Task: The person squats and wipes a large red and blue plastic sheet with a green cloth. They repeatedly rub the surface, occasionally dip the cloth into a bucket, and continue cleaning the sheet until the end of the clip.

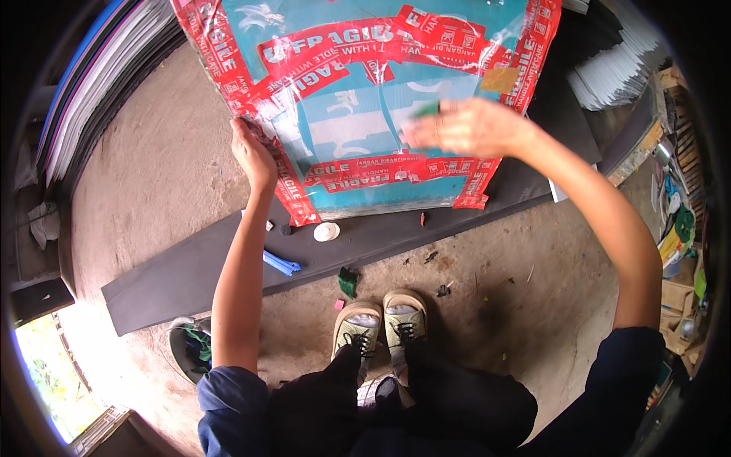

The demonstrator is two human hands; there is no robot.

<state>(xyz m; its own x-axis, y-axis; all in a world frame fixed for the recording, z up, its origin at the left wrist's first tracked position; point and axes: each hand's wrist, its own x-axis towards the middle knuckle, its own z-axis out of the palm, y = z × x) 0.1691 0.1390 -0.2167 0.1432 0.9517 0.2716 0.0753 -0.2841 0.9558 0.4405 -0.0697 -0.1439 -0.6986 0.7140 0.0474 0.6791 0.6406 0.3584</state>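
Observation:
A large flat teal panel [358,114] wrapped in clear film and bordered with red printed tape stands on its lower edge on a long black board [190,274]. My left hand [251,152] grips the panel's left edge over the red tape. My right hand [457,126] is blurred against the panel's front right, with a small green thing at its fingertips. Whether it pinches that thing or the film I cannot tell.
A white round lid [327,231], a blue tool [282,264] and green scraps [349,280] lie on or by the board. My two shoes [381,324] stand on the concrete floor. Stacked sheets rise at left [99,84] and upper right [617,68]. Clutter lines the right edge.

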